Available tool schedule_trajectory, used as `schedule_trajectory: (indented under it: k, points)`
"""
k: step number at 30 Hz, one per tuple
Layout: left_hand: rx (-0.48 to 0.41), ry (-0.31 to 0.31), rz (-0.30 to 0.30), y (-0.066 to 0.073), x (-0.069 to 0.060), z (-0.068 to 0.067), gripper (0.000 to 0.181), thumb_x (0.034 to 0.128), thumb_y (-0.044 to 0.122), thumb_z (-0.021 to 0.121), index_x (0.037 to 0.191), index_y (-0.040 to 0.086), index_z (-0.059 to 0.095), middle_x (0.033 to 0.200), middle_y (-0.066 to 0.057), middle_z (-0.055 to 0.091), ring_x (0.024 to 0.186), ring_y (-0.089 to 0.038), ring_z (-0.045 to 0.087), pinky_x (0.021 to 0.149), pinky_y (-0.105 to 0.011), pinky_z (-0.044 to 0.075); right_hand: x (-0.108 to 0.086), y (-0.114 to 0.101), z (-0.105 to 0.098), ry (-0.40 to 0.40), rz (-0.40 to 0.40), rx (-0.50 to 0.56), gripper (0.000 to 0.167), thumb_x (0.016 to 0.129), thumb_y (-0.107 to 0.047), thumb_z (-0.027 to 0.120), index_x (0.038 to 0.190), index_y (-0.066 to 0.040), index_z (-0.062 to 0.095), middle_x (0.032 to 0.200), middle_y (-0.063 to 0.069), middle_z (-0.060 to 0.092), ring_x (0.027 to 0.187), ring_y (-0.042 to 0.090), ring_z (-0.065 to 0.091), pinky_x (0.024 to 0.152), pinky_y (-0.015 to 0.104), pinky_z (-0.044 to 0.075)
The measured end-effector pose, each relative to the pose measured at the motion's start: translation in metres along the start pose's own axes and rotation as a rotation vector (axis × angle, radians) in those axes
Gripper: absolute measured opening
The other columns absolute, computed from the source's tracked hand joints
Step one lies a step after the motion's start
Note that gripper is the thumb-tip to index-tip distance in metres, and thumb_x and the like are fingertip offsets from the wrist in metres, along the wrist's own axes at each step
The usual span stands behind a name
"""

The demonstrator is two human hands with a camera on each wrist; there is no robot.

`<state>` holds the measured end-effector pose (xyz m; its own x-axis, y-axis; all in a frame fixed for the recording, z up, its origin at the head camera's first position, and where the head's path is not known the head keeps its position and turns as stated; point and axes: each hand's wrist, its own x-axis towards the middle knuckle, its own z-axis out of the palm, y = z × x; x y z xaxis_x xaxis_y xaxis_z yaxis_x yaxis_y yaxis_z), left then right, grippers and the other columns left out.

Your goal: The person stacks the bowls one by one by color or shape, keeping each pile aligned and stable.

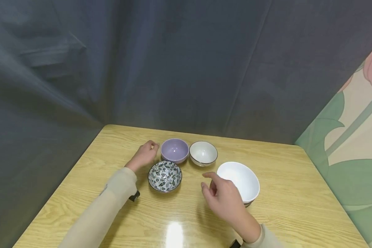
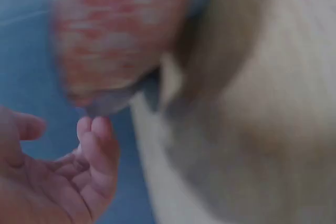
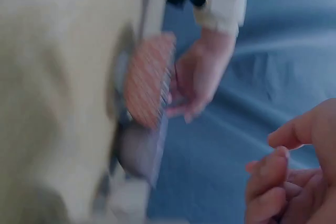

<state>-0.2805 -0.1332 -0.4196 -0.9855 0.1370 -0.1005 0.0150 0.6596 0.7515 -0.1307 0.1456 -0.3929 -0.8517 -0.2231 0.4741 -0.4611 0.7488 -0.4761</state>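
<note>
My left hand hovers just left of the purple bowl, its fingers loosely bent and holding nothing. In front of that bowl stands a small bowl with a dark leaf pattern inside; in the left wrist view its reddish patterned outside is blurred above my fingers. To the right of the purple bowl sits a cream bowl with a dark rim. My right hand, loosely curved with nothing in it, partly covers a larger white bowl. Whether it touches that bowl is unclear.
All the bowls stand on a light wooden table. A dark grey curtain rises behind the table and along its left side. At the right is a panel with a floral print. Both wrist views are blurred.
</note>
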Motion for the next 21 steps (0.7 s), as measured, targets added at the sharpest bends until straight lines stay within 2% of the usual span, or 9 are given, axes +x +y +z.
schedule_trajectory:
  k: [3, 5, 7, 9, 12, 15, 18, 21]
  points:
    - [-0.111, -0.075, -0.034, -0.012, 0.010, 0.007, 0.056, 0.1075, 0.042, 0.027, 0.131, -0.004, 0.050, 0.101, -0.020, 0.063, 0.094, -0.030, 0.063, 0.088, -0.043, 0.052, -0.001, -0.006, 0.019, -0.121, 0.020, -0.012, 0.028, 0.088, -0.015, 0.069, 0.114, -0.005, 0.069, 0.058, -0.019, 0.043, 0.048, -0.004, 0.036, 0.047, 0.019, 0.035]
    - [-0.144, -0.093, -0.037, -0.017, 0.016, 0.012, 0.057, 0.1075, 0.041, 0.027, 0.132, -0.004, 0.052, 0.101, -0.016, 0.063, 0.096, -0.026, 0.061, 0.092, -0.043, 0.050, -0.002, -0.006, 0.030, -0.187, 0.036, -0.012, 0.034, 0.090, -0.017, 0.068, 0.121, -0.003, 0.065, 0.059, -0.018, 0.046, 0.048, -0.003, 0.038, 0.047, 0.019, 0.036]
    - [-0.155, -0.114, -0.017, -0.020, 0.019, 0.017, 0.059, 0.1075, 0.040, 0.028, 0.136, -0.006, 0.050, 0.107, -0.018, 0.062, 0.101, -0.028, 0.060, 0.099, -0.046, 0.047, -0.003, -0.005, 0.040, -0.236, 0.059, -0.004, 0.041, 0.090, -0.019, 0.067, 0.127, -0.001, 0.061, 0.062, -0.017, 0.048, 0.050, -0.002, 0.041, 0.048, 0.020, 0.038]
    - [-0.158, -0.132, 0.000, -0.022, 0.021, 0.021, 0.061, 0.1076, 0.040, 0.028, 0.142, -0.007, 0.045, 0.120, -0.021, 0.061, 0.113, -0.032, 0.058, 0.106, -0.049, 0.042, -0.005, -0.003, 0.047, -0.265, 0.080, 0.016, 0.047, 0.090, -0.019, 0.067, 0.132, 0.001, 0.057, 0.065, -0.015, 0.051, 0.053, -0.002, 0.043, 0.051, 0.020, 0.041]
    - [-0.146, -0.157, 0.010, -0.024, 0.022, 0.025, 0.066, 0.1077, 0.043, 0.029, 0.148, -0.008, 0.037, 0.141, -0.026, 0.050, 0.132, -0.039, 0.049, 0.113, -0.053, 0.035, -0.006, 0.001, 0.054, -0.281, 0.100, 0.051, 0.052, 0.089, -0.018, 0.068, 0.134, 0.004, 0.054, 0.070, -0.014, 0.054, 0.056, 0.000, 0.047, 0.055, 0.022, 0.044]
    - [-0.130, -0.152, 0.016, -0.027, 0.022, 0.029, 0.065, 0.1078, 0.041, 0.030, 0.148, -0.010, 0.036, 0.146, -0.028, 0.046, 0.138, -0.041, 0.043, 0.115, -0.053, 0.032, -0.005, 0.003, 0.059, -0.277, 0.104, 0.066, 0.054, 0.089, -0.018, 0.069, 0.135, 0.005, 0.053, 0.073, -0.013, 0.055, 0.059, 0.000, 0.048, 0.058, 0.022, 0.046]
    - [-0.113, -0.116, 0.033, -0.029, 0.025, 0.031, 0.060, 0.1076, 0.035, 0.031, 0.142, -0.011, 0.044, 0.134, -0.026, 0.056, 0.127, -0.038, 0.053, 0.111, -0.051, 0.039, -0.004, 0.004, 0.061, -0.278, 0.112, 0.079, 0.054, 0.089, -0.017, 0.069, 0.135, 0.005, 0.053, 0.074, -0.012, 0.056, 0.059, 0.000, 0.048, 0.057, 0.022, 0.046]
    - [-0.091, -0.073, 0.049, -0.029, 0.026, 0.031, 0.052, 0.1067, 0.030, 0.031, 0.131, -0.010, 0.055, 0.111, -0.019, 0.063, 0.104, -0.029, 0.060, 0.098, -0.045, 0.048, -0.003, 0.003, 0.063, -0.290, 0.123, 0.089, 0.053, 0.089, -0.018, 0.069, 0.134, 0.004, 0.054, 0.076, -0.011, 0.056, 0.060, 0.001, 0.048, 0.058, 0.022, 0.045]
